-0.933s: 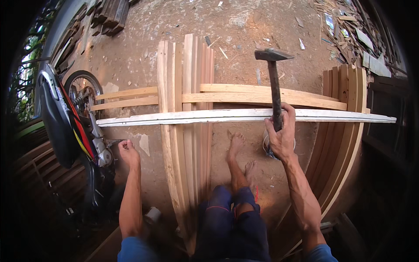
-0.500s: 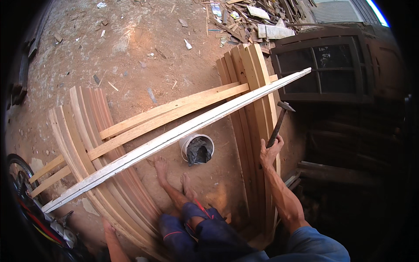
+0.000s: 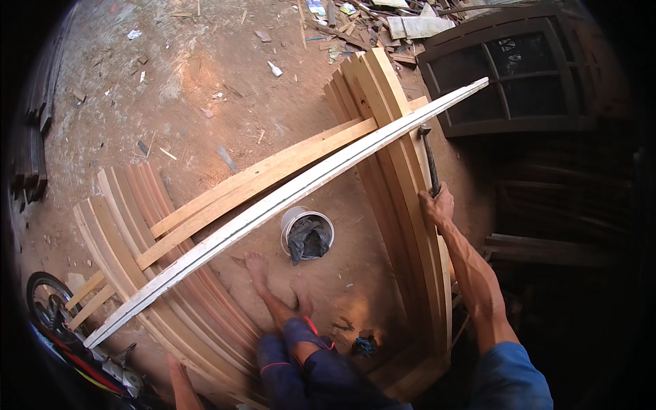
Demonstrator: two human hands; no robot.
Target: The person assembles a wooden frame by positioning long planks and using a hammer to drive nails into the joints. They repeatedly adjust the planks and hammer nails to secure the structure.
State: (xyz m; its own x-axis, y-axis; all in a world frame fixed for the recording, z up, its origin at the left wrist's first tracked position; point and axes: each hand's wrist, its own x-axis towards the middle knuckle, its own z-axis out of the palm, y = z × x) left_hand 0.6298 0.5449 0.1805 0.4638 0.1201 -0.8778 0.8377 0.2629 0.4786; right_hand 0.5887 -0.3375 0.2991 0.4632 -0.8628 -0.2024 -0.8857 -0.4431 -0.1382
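My right hand [image 3: 439, 203] is closed round the handle of a hammer [image 3: 430, 162], just outside the right-hand stack of upright boards [image 3: 403, 154]. The hammer head is up near the stack's outer face; whether it touches is unclear. At the lower left, my left hand [image 3: 175, 365] is beside the curved-looking left stack of boards [image 3: 167, 316], its fingers hidden. A long white-painted wooden strip [image 3: 287, 198] lies slantwise across both stacks. Two pale wooden slats [image 3: 263, 174] span between the stacks behind it.
A white bucket [image 3: 285, 229] with black plastic in it is on the dirt floor between the stacks, near my bare feet. A bicycle [image 3: 51, 301] stands at the left. Dark window frames [image 3: 506, 75] lean at the right. Scrap wood [image 3: 410, 27] litters the far ground.
The hammer's head has swung left, closer to the right stack, and my right hand has shifted slightly right and up. The whole view has tilted a little. The left hand stays low.
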